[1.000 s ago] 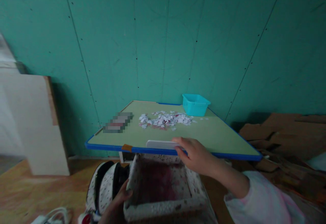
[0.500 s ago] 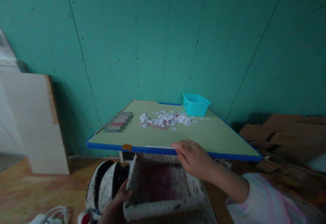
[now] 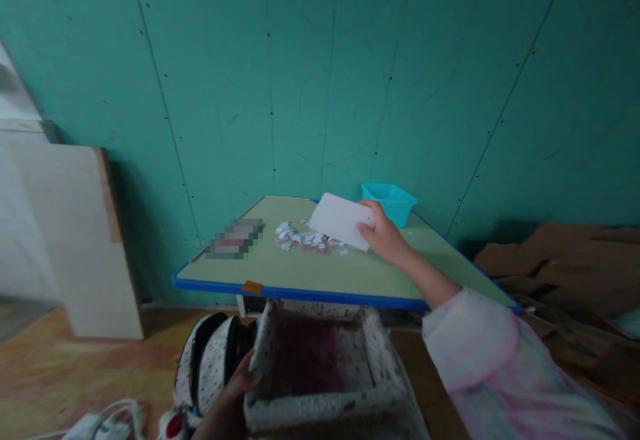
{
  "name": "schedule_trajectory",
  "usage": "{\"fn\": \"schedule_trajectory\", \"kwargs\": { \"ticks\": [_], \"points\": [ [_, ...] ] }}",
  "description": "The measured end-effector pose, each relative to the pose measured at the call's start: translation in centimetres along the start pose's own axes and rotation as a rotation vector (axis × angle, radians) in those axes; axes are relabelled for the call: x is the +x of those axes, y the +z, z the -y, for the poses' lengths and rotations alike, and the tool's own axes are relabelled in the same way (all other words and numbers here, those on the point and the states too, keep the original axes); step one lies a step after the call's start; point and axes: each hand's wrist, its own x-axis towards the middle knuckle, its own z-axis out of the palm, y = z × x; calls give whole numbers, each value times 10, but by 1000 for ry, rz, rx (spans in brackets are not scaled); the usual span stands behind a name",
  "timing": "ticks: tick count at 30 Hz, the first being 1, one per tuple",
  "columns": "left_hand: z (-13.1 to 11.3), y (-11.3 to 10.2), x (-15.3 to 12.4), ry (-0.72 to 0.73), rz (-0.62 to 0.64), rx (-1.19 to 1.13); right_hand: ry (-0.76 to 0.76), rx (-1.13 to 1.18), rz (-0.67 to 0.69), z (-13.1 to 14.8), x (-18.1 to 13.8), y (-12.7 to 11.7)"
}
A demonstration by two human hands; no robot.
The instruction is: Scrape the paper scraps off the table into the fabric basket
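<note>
My right hand [image 3: 383, 230] is closed on one end of a flat white board with rounded corners [image 3: 340, 219], held tilted above the table [image 3: 310, 277]. Below and to the left of the board lies a pile of small white and pinkish paper pieces [image 3: 295, 235], partly hidden by it. Behind my hand stands a turquoise plastic basket [image 3: 395, 208] at the table's back right. My left hand [image 3: 243, 380] grips the left side of a paint-spattered, open-topped box [image 3: 320, 405] under the table's front edge. The box's inside is dark with a reddish stain.
A blurred-out flat item [image 3: 235, 239] lies on the table's left side. White spotted rounded objects [image 3: 213, 367] stand left of the box, near a white power strip with cable [image 3: 107, 423]. Cardboard [image 3: 565, 270] is heaped at right; a pale panel [image 3: 100, 247] leans at left.
My right hand has risen from the table's front edge towards the paper pile, bringing the white board up over the table. My left hand stays on the box.
</note>
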Motion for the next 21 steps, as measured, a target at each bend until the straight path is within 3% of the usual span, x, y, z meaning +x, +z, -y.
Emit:
{"fn": "schedule_trajectory", "kwargs": {
  "ticks": [3,6,12,18,21],
  "points": [
    [-1,1,0,-1,-24,32,97,164,-68,-20,32,12],
    [-1,0,-1,-32,-46,16,224,273,-106,-35,39,25],
    [2,-9,0,-76,78,-57,282,237,-123,-46,25,22],
    [2,-6,1,-68,20,15,315,128,-43,-48,23,23],
    [1,-2,-1,-58,22,-11,298,81,-68,-50,23,26]
  ]
}}
